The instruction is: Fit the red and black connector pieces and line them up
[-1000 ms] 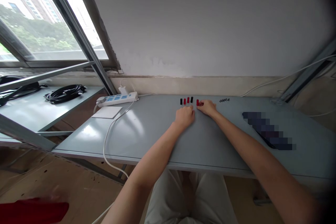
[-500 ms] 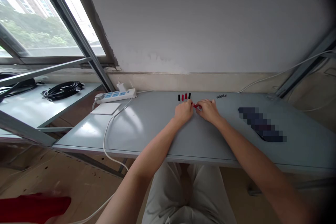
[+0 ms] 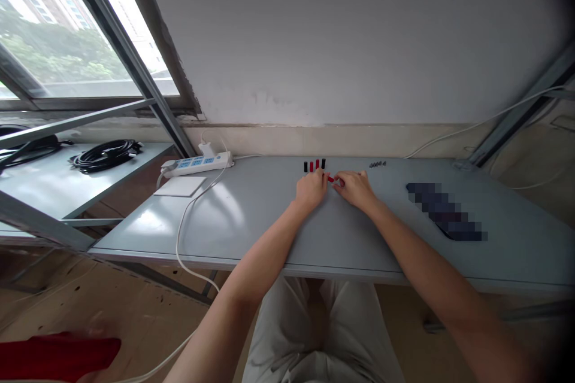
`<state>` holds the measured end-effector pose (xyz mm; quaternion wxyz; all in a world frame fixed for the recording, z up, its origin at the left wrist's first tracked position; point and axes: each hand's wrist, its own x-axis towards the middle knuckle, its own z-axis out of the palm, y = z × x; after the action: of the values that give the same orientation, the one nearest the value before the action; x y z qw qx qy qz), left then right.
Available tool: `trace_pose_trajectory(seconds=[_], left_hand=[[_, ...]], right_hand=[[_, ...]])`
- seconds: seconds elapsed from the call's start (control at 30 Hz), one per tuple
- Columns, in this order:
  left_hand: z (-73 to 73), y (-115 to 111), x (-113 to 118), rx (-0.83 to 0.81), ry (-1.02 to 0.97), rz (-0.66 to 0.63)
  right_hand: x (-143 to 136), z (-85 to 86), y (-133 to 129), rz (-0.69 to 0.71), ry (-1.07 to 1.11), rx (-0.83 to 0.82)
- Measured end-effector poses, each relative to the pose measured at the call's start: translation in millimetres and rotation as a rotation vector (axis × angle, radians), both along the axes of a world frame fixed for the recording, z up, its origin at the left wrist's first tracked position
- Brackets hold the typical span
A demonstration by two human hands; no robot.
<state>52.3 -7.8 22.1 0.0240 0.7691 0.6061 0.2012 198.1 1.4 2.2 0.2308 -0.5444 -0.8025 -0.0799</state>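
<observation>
Between my two hands, just above the grey table, is a small red cylinder (image 3: 331, 179). My left hand (image 3: 309, 189) is closed on its left end, and my right hand (image 3: 356, 189) pinches at its right end; the fingers cover part of it. Right behind my left hand stand small upright cylinders in a short row: a black cylinder (image 3: 306, 167), a red cylinder (image 3: 311, 166), another red one (image 3: 317, 164) and a second black one (image 3: 323, 163). Several tiny dark metal pieces (image 3: 377, 164) lie beyond my right hand, too small to name.
A white power strip (image 3: 197, 163) and a flat white piece (image 3: 179, 186) lie at the table's left, with a white cable (image 3: 181, 227) running over the front edge. A dark, pixelated object (image 3: 444, 212) is on the right. Coiled black cables (image 3: 108, 155) rest on the neighbouring table.
Both hands stay together around the red cylinder, with only slight finger movement. The cylinder's tilt and visible part differ a little. The standing cylinders keep their places.
</observation>
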Motion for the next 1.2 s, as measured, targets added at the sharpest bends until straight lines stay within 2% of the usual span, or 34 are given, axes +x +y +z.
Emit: trace_pose_trajectory(seconds=[0.33,0.53,0.73,0.83,1.0,1.2], left_hand=[[3.4,-2.1,-0.1,-0.038,0.002,0.038],[2.5,-0.9,-0.4,0.003,0.010,0.046],[3.6,0.4,-1.9,-0.021,-0.001,0.077],[3.1,1.0,-3.1,-0.032,-0.004,0.063],[1.7,-0.9,-3.7,-0.093,0.045,-0.058],[0.3,-3.2,-3.5,-0.061,0.045,-0.189]], right_hand=[[1.5,1.0,0.3,-0.009,0.023,-0.051],[0.3,1.7,0.0,0.004,0.043,-0.083],[3.0,-0.4,1.7,-0.070,0.035,-0.137],[5.3,-3.1,4.8,-0.103,0.107,-0.164],[4.2,-7.1,9.9,0.043,0.413,-0.258],[2.5,-9.1,9.5,0.163,0.530,-0.385]])
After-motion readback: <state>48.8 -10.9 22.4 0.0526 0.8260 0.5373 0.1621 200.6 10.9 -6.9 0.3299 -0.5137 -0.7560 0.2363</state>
